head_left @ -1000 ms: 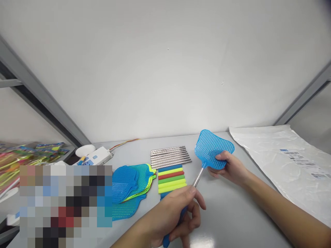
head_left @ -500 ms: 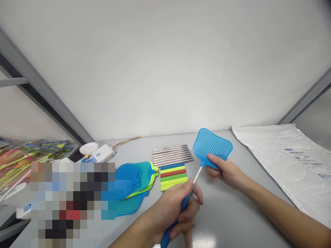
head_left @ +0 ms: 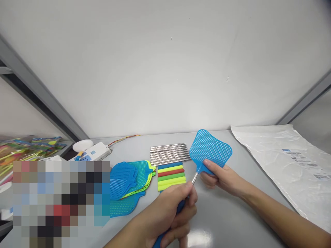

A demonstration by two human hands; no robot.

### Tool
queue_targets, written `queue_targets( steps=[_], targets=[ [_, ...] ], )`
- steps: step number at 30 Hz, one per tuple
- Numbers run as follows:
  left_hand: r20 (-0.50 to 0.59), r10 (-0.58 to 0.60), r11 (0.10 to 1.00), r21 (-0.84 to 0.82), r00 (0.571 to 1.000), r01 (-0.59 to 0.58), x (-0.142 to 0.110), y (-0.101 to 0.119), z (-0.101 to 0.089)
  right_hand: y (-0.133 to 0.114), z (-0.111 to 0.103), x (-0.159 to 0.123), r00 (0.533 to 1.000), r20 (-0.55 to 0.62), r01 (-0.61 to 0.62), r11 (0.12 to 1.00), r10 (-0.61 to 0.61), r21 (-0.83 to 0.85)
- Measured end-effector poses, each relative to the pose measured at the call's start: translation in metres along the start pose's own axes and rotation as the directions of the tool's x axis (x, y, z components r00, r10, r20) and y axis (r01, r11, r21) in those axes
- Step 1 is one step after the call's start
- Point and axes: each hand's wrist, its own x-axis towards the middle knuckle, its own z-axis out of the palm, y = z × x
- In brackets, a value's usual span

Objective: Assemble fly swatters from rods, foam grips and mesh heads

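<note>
A blue fly swatter with a perforated head is held between my two hands, above the table. My right hand pinches the lower edge of its head, thumb on top. My left hand wraps round the blue handle, its thumb lying along the short silver rod. Part of the handle is hidden by my fingers. Beyond my left hand lies a row of coloured handles in blue, yellow, red and green. Behind them is a row of silver metal rods. To the left, loose swatter heads lie in an overlapping pile.
A white plastic mailer bag with printed labels covers the right side of the grey table. A power strip and a white round object stand at the back left. Packaged colourful items lie farther left. A pixelated patch hides the front left.
My left hand has slid up towards the swatter head, so less of the silver rod shows. Both hands remain on the swatter. The view has shifted slightly.
</note>
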Motion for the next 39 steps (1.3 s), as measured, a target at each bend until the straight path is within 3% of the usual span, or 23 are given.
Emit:
queue_targets(
  steps=[5, 11, 18, 25, 29, 39],
  targets=[
    [0.006, 0.015, 1.0, -0.018, 1.0, -0.015, 0.002, 0.003, 0.002, 0.0, 0.006, -0.001, 0.997, -0.08, -0.006, 0.999, 0.003, -0.038],
    [-0.012, 0.068, 0.998, -0.015, 0.998, -0.068, 0.007, -0.001, -0.003, 0.005, 0.021, -0.005, 0.994, -0.059, -0.095, 0.987, 0.088, -0.127],
    [-0.036, 0.07, 0.998, 0.002, 0.997, -0.07, 0.011, -0.002, -0.003, 0.006, 0.013, 0.0, 0.966, -0.237, -0.12, 0.992, 0.106, -0.044],
    [-0.013, 0.022, 0.998, 0.057, 1.0, -0.021, 0.012, -0.001, 0.0, -0.015, -0.02, 0.005, 0.878, -0.477, 0.053, 0.998, -0.033, 0.029],
    [0.013, -0.003, 0.998, 0.056, 1.0, 0.002, 0.011, -0.001, 0.0, -0.028, -0.038, 0.003, 0.828, -0.551, 0.147, 0.989, -0.105, 0.032],
    [0.049, -0.004, 0.999, 0.05, 0.999, 0.002, 0.006, 0.0, 0.001, -0.042, -0.042, 0.0, 0.76, -0.62, 0.239, 0.971, -0.192, -0.008]
  ],
)
